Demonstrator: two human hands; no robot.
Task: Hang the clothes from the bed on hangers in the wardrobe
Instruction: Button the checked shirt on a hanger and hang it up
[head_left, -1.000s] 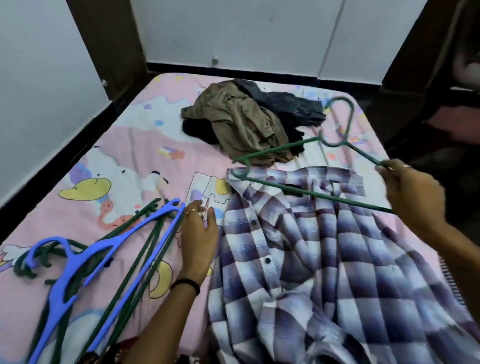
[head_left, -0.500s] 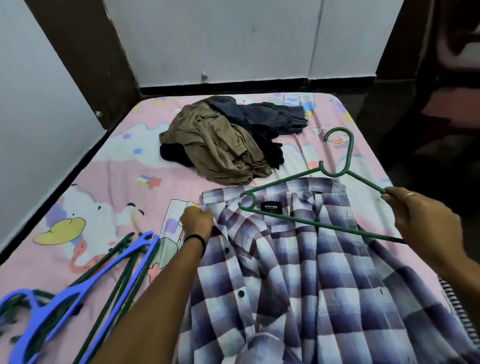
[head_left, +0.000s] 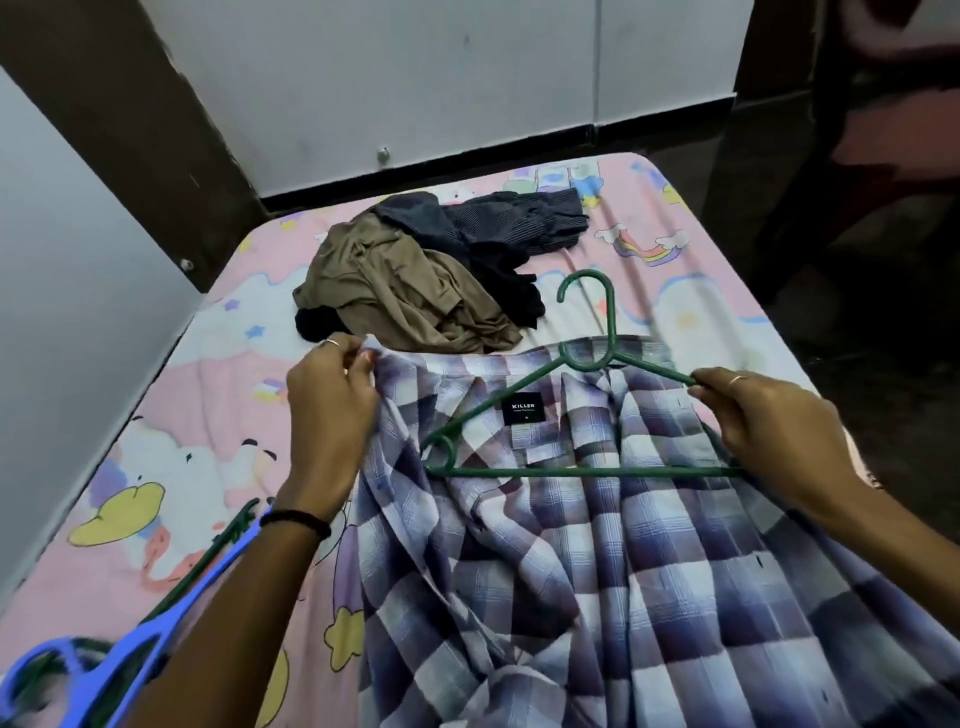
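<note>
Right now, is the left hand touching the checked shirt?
Touching. The head view shows the left hand pinching the checked shirt at its collar corner.

Pink cartoon-print bed (head_left: 197, 415): plaid shirt (head_left: 597, 571), clothes heap (head_left: 415, 286), seemingly several hangers (head_left: 104, 670).

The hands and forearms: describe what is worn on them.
Both forearms are bare, with no sleeves in view. The left hand has a thin ring on one finger and a black band around the wrist. The right hand wears a thin ring on one finger.
</note>
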